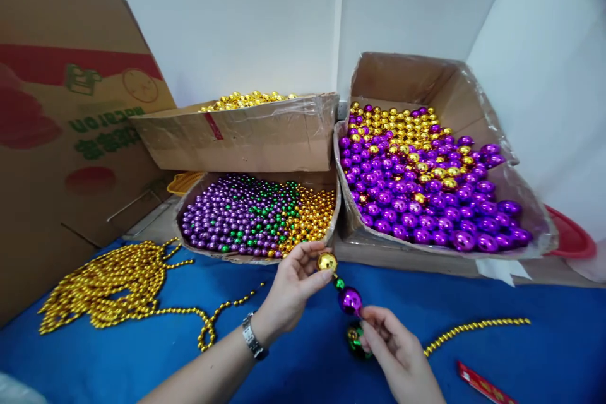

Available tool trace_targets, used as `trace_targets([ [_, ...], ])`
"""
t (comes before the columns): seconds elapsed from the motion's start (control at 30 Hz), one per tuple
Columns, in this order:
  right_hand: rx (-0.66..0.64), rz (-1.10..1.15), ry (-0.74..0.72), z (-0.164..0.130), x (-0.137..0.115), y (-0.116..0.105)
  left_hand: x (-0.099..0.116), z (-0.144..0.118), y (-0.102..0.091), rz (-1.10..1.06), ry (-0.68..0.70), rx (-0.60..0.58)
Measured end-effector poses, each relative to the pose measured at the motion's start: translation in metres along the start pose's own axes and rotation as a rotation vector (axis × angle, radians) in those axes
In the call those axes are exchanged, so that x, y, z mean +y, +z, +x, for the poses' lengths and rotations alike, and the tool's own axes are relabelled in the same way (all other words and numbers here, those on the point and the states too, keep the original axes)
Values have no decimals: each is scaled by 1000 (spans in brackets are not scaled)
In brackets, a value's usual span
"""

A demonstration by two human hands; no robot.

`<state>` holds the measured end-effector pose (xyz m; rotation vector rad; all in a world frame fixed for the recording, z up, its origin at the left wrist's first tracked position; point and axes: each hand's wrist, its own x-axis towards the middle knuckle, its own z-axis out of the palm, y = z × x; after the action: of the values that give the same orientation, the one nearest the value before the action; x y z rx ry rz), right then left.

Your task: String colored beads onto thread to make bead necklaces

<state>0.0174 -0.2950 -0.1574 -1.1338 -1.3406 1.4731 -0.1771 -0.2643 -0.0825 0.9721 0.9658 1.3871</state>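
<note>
My left hand [290, 293], with a wristwatch [252, 338] on the wrist, pinches a gold ball [327, 261] at the top of a short strand. Below it on the strand come a small green bead [339, 284] and a purple ball [350, 300]. My right hand [396, 348] grips the strand's lower end, where green and gold beads [354, 338] bunch under the fingers. A gold bead string [476, 327] trails off to the right from that hand across the blue cloth [544, 360].
A low box [258, 213] of small purple, green and gold beads sits just behind my hands. A large box [428, 177] of purple and gold balls is at right, a box [246, 129] of gold beads behind. Gold strings [113, 287] pile at left. A red strip [485, 385] lies near right.
</note>
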Motion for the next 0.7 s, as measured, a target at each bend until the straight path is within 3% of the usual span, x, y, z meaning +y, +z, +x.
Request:
trace_targets([
  [0.2, 153, 248, 38, 5, 3, 16, -2, -9, 1, 149, 36, -30],
  [0.33, 147, 383, 86, 8, 0, 19, 18, -10, -7, 320, 69, -181],
  [0.4, 121, 419, 102, 7, -4, 15, 35, 0, -25, 519, 114, -183],
  [0.47, 93, 418, 108, 6, -9, 9, 51, 18, -51, 839, 183, -88],
  [0.53, 81, 408, 110, 5, -12, 4, 59, 38, -79, 1178, 191, -94],
  [0.63, 90, 404, 113, 6, -13, 1, 55, 63, -113, 1280, 111, -145],
  [0.7, 89, 392, 116, 6, -13, 2, 45, 74, -125, 1274, 67, -168],
])
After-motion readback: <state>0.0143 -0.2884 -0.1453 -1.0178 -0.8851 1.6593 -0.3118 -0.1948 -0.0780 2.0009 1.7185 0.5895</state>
